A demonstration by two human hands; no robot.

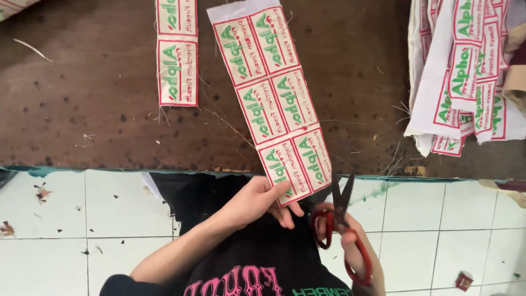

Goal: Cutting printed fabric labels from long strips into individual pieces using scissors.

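Note:
My left hand (257, 200) pinches the near end of a long white cloth strip (274, 96) printed with red-bordered, green-lettered labels in two columns. The strip runs from my hand up across the brown table (82, 109). My right hand (356, 246) grips red-handled scissors (341, 219), blades pointing up and slightly apart, their tips just right of the strip's near end. I cannot tell whether the blades touch the cloth.
A narrower single-column label strip (177, 60) lies on the table to the left. A heap of the same printed cloth (466, 71) sits at the right edge. White tiled floor (438, 219) with scraps lies below the table's edge.

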